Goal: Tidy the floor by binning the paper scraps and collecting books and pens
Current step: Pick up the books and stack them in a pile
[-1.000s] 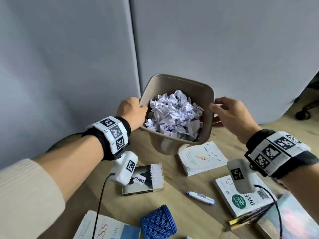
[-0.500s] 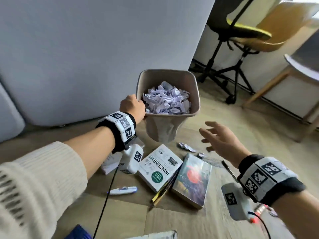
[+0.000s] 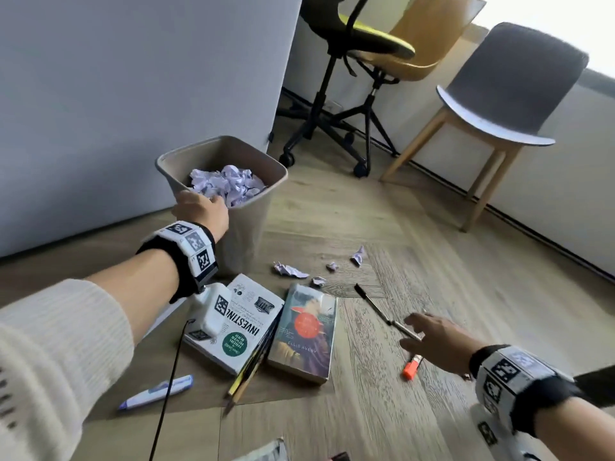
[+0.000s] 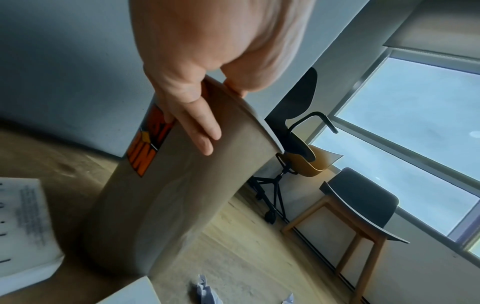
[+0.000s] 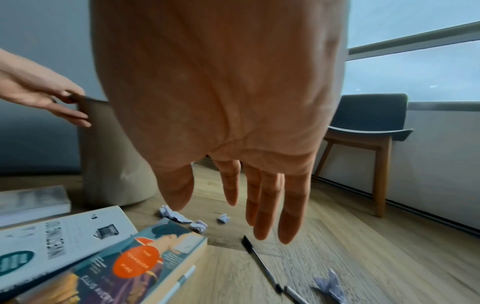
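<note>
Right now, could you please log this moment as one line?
left hand grips bin rim | right hand open above black pen | paper scraps on floor

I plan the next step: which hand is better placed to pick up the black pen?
The right hand: it hovers open beside the black pen, while the left hand grips the bin rim.

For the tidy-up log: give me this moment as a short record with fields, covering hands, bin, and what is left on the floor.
left hand: grips the bin rim
right hand: open, fingers spread above the black pen
bin: upright, holds crumpled paper
paper scraps: several loose on the floor
books: two side by side
orange marker: on the floor
</note>
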`<state>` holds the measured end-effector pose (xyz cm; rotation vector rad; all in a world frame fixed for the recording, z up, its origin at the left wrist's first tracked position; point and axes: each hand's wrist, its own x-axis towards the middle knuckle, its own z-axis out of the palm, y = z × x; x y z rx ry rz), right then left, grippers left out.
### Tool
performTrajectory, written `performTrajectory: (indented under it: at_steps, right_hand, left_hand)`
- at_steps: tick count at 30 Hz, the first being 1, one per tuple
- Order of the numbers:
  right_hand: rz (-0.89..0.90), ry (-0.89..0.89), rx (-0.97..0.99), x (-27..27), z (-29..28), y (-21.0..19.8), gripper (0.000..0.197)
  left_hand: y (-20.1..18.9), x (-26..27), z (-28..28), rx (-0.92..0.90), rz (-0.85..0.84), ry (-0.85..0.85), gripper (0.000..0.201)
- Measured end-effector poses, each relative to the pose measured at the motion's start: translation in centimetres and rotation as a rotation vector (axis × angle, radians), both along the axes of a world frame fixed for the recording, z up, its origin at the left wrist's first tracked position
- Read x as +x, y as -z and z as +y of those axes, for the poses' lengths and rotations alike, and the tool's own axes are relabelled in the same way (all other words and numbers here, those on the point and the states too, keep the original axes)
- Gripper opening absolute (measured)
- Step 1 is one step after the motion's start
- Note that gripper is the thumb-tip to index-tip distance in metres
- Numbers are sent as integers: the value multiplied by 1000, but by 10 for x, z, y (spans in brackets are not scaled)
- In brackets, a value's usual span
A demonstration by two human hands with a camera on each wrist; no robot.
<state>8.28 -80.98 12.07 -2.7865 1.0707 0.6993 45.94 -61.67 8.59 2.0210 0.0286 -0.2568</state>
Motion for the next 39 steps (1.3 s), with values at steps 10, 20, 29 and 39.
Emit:
performTrajectory:
  at_steps: [10, 20, 29, 39]
  right_hand:
    - [-34, 110, 46, -8, -57, 75, 47]
    - [-299, 514, -54, -107, -61, 164, 30]
    - [-381, 877, -212, -160, -145, 188, 75]
    - [-286, 602, -182, -115, -196, 233, 39]
  left_hand:
    - [22, -28, -9, 24, -124, -10, 86]
    - [91, -172, -50, 532, -433, 1217, 32]
    - [149, -252, -148, 354, -163, 1047, 27]
    - [160, -269, -149, 850, -234, 1424, 122]
